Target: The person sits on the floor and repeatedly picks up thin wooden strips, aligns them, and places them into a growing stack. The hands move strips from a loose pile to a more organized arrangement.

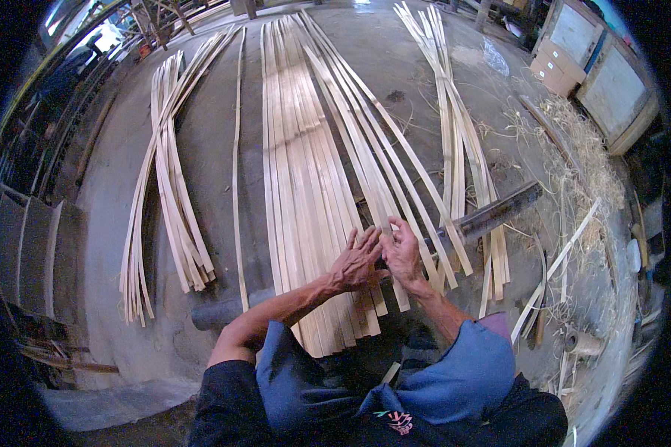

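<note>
Long flat pale strips, bamboo by their look, lie side by side in a wide band [302,179] running away from me. My left hand [356,262] rests on the right edge of this band, its fingers spread. Close beside it, my right hand [402,255] has its fingers bent round one bamboo strip [376,197]; its grip is partly hidden. Several looser strips [406,171] fan out to the right of the band. Beneath the near ends lies a dark round pole [499,208], set crosswise, whose left end shows beside my left forearm.
A crossed bundle of strips [173,175] lies at the left, another [455,127] at the right. One single strip [237,164] lies apart. Thin shavings [581,156] are heaped at the right, near cardboard boxes [558,67] and a pale-panelled cabinet [615,86].
</note>
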Action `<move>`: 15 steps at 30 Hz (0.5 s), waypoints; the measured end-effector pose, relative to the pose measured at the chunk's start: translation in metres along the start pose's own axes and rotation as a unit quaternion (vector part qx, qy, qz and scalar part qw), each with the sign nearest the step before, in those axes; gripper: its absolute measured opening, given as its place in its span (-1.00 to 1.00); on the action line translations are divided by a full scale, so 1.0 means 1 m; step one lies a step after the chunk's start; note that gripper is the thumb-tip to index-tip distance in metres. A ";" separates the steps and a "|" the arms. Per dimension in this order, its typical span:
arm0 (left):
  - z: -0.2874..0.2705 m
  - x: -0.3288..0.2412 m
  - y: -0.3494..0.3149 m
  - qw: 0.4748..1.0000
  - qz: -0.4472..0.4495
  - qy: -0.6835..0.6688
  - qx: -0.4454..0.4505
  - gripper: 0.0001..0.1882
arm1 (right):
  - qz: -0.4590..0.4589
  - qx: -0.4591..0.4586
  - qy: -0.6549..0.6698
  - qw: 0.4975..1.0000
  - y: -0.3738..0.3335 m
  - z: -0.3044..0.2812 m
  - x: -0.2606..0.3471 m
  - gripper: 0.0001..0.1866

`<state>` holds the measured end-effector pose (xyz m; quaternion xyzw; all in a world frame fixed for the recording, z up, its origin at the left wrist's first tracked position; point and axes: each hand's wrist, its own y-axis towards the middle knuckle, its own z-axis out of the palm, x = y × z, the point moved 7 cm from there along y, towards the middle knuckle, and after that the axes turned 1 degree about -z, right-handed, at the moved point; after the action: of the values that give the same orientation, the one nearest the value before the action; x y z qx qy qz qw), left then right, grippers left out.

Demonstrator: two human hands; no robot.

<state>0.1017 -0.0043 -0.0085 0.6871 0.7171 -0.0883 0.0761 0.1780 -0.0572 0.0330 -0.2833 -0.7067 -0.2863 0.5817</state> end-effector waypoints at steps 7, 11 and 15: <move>-0.003 -0.028 0.018 0.992 0.090 -0.091 0.000 -0.21 | -0.001 -0.050 -0.038 0.998 0.010 -0.046 0.001 -0.58; -0.003 -0.030 0.019 0.994 0.080 -0.075 0.024 -0.21 | 0.039 -0.054 -0.122 0.990 0.017 -0.073 -0.015 -0.59; -0.007 -0.029 0.014 0.994 0.079 -0.069 0.011 -0.23 | 0.068 -0.074 -0.057 0.993 0.027 -0.097 -0.030 -0.59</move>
<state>0.1169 -0.0304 0.0045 0.7348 0.6525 -0.1366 0.1247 0.2670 -0.1121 0.0208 -0.3893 -0.6946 -0.2809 0.5358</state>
